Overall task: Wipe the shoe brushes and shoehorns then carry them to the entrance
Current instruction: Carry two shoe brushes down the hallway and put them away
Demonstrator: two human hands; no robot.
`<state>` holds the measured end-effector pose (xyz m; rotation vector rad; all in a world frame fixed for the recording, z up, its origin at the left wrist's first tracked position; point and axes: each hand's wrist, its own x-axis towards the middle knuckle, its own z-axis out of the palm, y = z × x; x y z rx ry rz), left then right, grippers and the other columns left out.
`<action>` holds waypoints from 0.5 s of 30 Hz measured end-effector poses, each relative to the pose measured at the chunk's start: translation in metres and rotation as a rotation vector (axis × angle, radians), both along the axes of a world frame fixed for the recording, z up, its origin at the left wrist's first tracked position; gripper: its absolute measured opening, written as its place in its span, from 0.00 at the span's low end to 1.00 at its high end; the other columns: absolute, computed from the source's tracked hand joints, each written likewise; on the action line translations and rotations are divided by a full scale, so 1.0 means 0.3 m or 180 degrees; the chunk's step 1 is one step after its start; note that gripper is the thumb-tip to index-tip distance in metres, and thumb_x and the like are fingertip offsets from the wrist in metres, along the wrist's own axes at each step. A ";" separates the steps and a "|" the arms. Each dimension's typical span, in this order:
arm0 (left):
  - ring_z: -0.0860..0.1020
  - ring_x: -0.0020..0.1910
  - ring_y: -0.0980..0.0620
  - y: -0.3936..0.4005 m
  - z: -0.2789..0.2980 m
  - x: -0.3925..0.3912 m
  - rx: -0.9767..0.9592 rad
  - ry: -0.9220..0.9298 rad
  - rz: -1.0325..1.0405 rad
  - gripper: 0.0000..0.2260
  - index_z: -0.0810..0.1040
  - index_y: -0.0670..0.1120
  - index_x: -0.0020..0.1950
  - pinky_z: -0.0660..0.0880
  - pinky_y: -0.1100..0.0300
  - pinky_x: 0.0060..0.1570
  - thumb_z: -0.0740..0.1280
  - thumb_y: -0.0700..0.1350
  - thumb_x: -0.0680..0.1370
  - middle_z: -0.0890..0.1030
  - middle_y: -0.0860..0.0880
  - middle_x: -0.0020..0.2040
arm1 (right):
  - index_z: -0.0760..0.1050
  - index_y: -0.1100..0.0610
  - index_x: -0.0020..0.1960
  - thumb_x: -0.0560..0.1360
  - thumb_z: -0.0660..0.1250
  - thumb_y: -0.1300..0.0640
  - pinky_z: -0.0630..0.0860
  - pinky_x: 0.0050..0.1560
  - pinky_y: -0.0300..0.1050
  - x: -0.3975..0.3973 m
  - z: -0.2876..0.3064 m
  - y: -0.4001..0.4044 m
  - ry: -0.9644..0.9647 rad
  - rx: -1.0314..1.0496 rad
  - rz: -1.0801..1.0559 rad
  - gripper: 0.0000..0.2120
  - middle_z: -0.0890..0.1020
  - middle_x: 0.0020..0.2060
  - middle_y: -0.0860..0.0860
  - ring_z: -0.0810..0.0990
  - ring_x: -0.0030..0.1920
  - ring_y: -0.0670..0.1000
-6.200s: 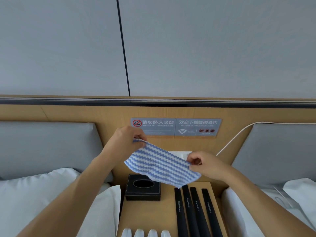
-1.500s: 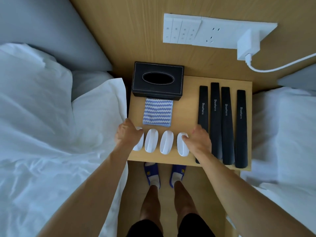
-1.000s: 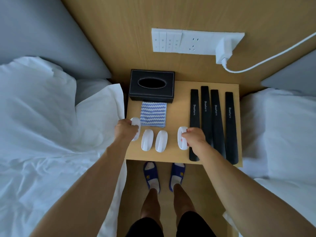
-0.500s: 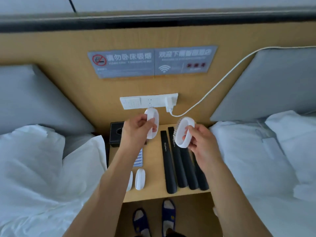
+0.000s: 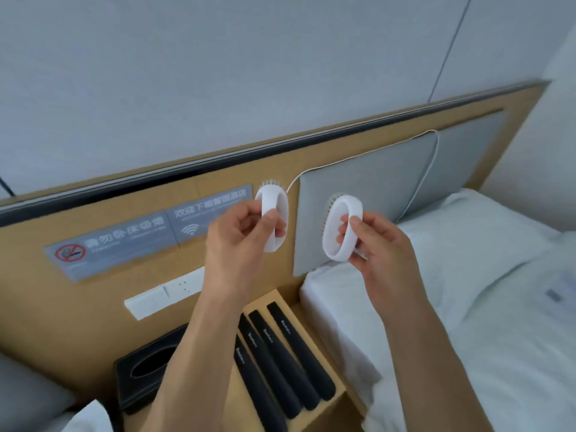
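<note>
Left hand (image 5: pixel 240 241) grips one white brush (image 5: pixel 274 219), right hand (image 5: pixel 378 247) grips another brush (image 5: pixel 343 227); shoehorns (image 5: pixel 280 360) lie on the desk (image 5: pixel 338 400).

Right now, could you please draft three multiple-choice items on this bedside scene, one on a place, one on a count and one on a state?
1. Where do the black shoehorns lie?
A. On the wooden nightstand
B. On the white bed
C. In the tissue box

2. How many shoehorns show?
A. Two
B. Four
C. Six

3. What is the state of the two white shoe brushes?
A. Both lie on the nightstand
B. One is held, one lies down
C. One is held up in each hand

Answers:
1. A, since they lie side by side on the wooden top beside the black tissue box.
2. B, as four black strips show there.
3. C, because the left hand grips the left brush and the right hand grips the right brush, both raised before the headboard.
</note>
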<state>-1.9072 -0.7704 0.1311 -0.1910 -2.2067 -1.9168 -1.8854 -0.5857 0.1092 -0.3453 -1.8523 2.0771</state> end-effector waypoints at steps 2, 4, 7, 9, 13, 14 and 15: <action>0.83 0.48 0.55 0.010 0.017 0.016 -0.0001 0.0062 -0.0251 0.04 0.82 0.55 0.46 0.79 0.47 0.55 0.68 0.50 0.77 0.85 0.55 0.45 | 0.83 0.46 0.45 0.78 0.70 0.54 0.82 0.44 0.37 0.066 0.026 0.004 0.0100 0.0059 -0.0329 0.06 0.86 0.44 0.43 0.83 0.53 0.51; 0.82 0.48 0.56 0.022 0.027 0.036 -0.0049 0.0076 -0.0552 0.04 0.83 0.55 0.46 0.79 0.47 0.56 0.68 0.49 0.78 0.85 0.56 0.44 | 0.83 0.49 0.50 0.79 0.69 0.55 0.82 0.52 0.43 0.147 0.044 0.002 0.0160 0.0038 -0.0644 0.04 0.86 0.48 0.46 0.82 0.56 0.52; 0.81 0.47 0.60 0.044 0.028 0.068 -0.0047 0.0046 -0.0837 0.03 0.82 0.56 0.47 0.78 0.51 0.55 0.69 0.51 0.78 0.85 0.59 0.44 | 0.83 0.54 0.55 0.79 0.69 0.56 0.81 0.59 0.52 0.263 0.063 -0.005 0.0180 -0.0007 -0.0949 0.07 0.85 0.51 0.51 0.82 0.57 0.54; 0.81 0.47 0.62 0.070 0.022 0.107 0.0012 -0.0005 -0.1155 0.03 0.82 0.57 0.48 0.77 0.54 0.54 0.69 0.51 0.77 0.85 0.60 0.44 | 0.83 0.55 0.55 0.79 0.69 0.56 0.81 0.60 0.53 0.361 0.058 -0.004 0.0189 -0.0028 -0.1246 0.07 0.85 0.51 0.51 0.83 0.56 0.55; 0.82 0.47 0.58 0.153 0.011 0.220 0.0268 -0.0072 -0.1843 0.03 0.83 0.56 0.49 0.76 0.57 0.54 0.69 0.49 0.78 0.85 0.56 0.44 | 0.84 0.55 0.54 0.78 0.70 0.57 0.80 0.61 0.56 0.558 0.046 0.022 0.0196 -0.0060 -0.1852 0.07 0.86 0.52 0.52 0.84 0.55 0.56; 0.83 0.46 0.59 0.179 0.009 0.252 0.0293 -0.0082 -0.1982 0.03 0.83 0.54 0.50 0.76 0.58 0.52 0.69 0.48 0.78 0.85 0.56 0.43 | 0.84 0.55 0.54 0.78 0.70 0.57 0.80 0.60 0.55 0.608 0.045 0.031 0.0197 -0.0064 -0.1987 0.07 0.86 0.51 0.52 0.84 0.55 0.55; 0.83 0.45 0.59 0.206 0.009 0.285 0.0334 -0.0124 -0.2102 0.04 0.83 0.53 0.51 0.77 0.59 0.51 0.69 0.47 0.78 0.85 0.56 0.43 | 0.85 0.55 0.53 0.78 0.70 0.58 0.81 0.59 0.54 0.658 0.045 0.039 0.0208 -0.0065 -0.2093 0.06 0.86 0.51 0.52 0.84 0.53 0.54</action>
